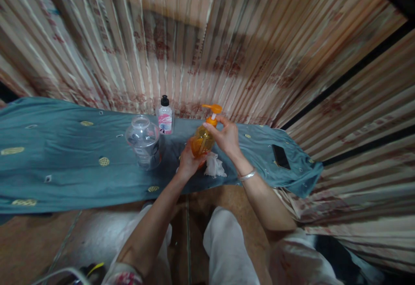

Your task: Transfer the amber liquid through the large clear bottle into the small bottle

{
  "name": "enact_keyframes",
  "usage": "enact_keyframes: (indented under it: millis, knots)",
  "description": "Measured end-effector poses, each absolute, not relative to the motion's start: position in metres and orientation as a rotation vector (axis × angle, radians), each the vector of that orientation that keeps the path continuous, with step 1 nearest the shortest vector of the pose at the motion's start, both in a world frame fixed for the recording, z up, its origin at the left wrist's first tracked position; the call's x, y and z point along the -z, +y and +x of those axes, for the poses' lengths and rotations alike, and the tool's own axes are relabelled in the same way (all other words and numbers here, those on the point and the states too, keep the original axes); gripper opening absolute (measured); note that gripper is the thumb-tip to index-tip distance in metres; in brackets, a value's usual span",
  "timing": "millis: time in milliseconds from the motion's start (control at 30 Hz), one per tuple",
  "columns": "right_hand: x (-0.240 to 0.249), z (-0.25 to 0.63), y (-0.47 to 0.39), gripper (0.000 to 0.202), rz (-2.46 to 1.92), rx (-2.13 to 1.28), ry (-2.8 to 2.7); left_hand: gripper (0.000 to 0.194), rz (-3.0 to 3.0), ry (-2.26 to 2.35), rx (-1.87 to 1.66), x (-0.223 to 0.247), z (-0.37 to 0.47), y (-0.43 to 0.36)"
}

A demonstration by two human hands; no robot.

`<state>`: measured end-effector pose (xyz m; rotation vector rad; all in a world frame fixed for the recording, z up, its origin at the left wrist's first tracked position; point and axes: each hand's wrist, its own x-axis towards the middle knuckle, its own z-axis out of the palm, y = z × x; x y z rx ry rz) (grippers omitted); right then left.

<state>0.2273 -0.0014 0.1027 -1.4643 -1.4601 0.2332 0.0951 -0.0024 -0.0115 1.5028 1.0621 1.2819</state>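
- Clear plastic jar [142, 142], left of the grip
- Black-capped bottle [165, 112], behind-left; pink-and-white label [165, 123] illegible
- Left hand [189, 160], wrapped round the amber pump bottle [203, 140]
- Crumpled tissue [214, 166], just below the grip
- Right hand [228, 138], pinching the bottle's orange collar [211, 122]
- Smartphone [281, 157], well right

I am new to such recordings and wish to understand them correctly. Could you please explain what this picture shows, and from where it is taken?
There is no machine here. The camera is worn on a person's head and looks forward and down at that person's own bare hands. The left hand holds the body of a see-through amber pump bottle. The right hand grips it near the orange pump top. On the teal cloth with yellow prints stand a rounded clear plastic container and a clear bottle with a black cap. A crumpled white tissue-like piece lies near the held bottle; a flat black phone lies farther right.
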Motion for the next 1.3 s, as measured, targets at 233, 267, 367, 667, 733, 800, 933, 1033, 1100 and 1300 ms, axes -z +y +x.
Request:
enact_keyframes:
  millis: [233, 267, 367, 667, 733, 800, 933, 1033, 1100, 1300]
  knots:
    - [-0.102, 0.223, 0.0, 0.048, -1.478, -0.204, -1.457, 0.066, 1.503, 1.071, -1.309, 0.014, 0.096, -0.002]
    - [-0.103, 0.223, -0.001, 0.048, -1.479, -0.213, -1.466, 0.067, 1.506, 1.083, -1.311, 0.014, 0.096, -0.002]
    - [-0.103, 0.224, -0.003, 0.051, -1.477, -0.271, -1.514, 0.067, 1.506, 1.128, -1.302, 0.013, 0.095, -0.001]
    - [-0.106, 0.234, -0.002, 0.047, -1.44, -0.429, -1.653, 0.071, 1.529, 1.16, -1.248, 0.007, 0.095, 0.0]
    - [-0.109, 0.236, 0.0, 0.05, -1.444, -0.422, -1.663, 0.074, 1.54, 1.155, -1.252, 0.006, 0.096, 0.002]
    - [-0.112, 0.239, 0.001, 0.051, -1.443, -0.413, -1.659, 0.079, 1.561, 1.133, -1.279, 0.006, 0.098, 0.005]
    - [-0.115, 0.246, 0.008, 0.049, -1.454, -0.383, -1.635, 0.094, 1.602, 1.078, -1.336, 0.011, 0.103, 0.012]
    - [-0.116, 0.256, 0.017, 0.049, -1.457, -0.35, -1.603, 0.1, 1.604, 1.032, -1.331, 0.016, 0.108, 0.014]
    - [-0.116, 0.265, 0.024, 0.049, -1.456, -0.328, -1.581, 0.099, 1.606, 1.015, -1.326, 0.02, 0.113, 0.014]
    - [-0.117, 0.301, 0.046, 0.043, -1.577, -0.185, -1.511, 0.09, 1.65, 0.954, -1.313, 0.031, 0.135, 0.023]
